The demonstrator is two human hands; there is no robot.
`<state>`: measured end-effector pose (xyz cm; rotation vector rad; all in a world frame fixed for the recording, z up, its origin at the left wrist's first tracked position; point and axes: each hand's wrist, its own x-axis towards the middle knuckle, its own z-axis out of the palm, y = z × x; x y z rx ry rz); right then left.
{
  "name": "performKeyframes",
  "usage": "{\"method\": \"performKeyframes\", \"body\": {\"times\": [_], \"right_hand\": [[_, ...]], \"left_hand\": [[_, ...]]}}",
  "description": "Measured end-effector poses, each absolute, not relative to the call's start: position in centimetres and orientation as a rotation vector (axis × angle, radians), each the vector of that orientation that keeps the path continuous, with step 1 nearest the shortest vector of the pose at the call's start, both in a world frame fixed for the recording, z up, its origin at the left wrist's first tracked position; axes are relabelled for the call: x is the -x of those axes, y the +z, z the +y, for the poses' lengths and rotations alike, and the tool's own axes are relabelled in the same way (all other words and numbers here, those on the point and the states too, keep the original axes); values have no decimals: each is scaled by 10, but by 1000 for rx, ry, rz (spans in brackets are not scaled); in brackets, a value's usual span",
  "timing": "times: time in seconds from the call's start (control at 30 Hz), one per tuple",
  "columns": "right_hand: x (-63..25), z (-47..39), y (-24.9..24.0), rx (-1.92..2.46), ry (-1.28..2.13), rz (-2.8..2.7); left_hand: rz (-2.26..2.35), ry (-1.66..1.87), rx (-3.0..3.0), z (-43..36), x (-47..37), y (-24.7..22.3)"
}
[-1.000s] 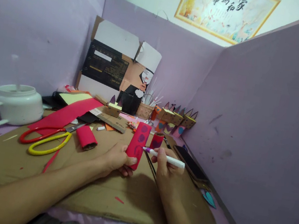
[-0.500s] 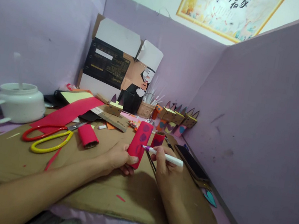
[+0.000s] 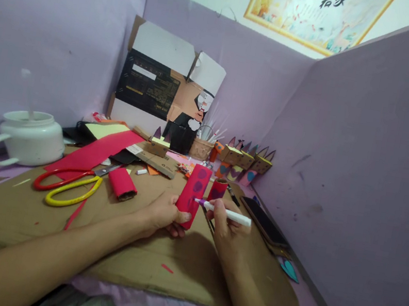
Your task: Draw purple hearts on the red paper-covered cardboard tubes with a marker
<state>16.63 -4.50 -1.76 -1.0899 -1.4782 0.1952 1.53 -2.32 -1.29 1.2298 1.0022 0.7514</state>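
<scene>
My left hand [image 3: 169, 214] grips the lower end of a long red piece [image 3: 198, 183], thumb on its front, holding it tilted above the cardboard. Purple heart-like marks run down its face. In my right hand [image 3: 228, 230] is a white marker [image 3: 231, 215], its purple tip at the red surface below those marks. Just behind my right fingers stands a short red tube [image 3: 218, 188] with a purple mark. Another red tube [image 3: 123, 184] lies left of my left hand, beside scissors [image 3: 74, 191] with red and yellow handles.
A white mug [image 3: 30, 139] stands at the far left, near red paper strips [image 3: 98, 152]. Behind are an opened box [image 3: 148, 86], a pen basket [image 3: 201, 149] and small eared cardboard figures [image 3: 231, 155]. A phone [image 3: 264, 220] lies on the right.
The head view has shifted slightly. The marker tip remains against the red piece, where the purple marking below the hearts looks slightly fuller. Both hands keep their hold.
</scene>
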Motion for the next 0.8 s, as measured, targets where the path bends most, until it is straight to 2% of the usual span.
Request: {"method": "performKeyframes", "body": {"times": [0.8], "right_hand": [[-168, -46, -20, 1110, 295, -1513]], "left_hand": [[1025, 732, -1232, -26, -15, -8]]}}
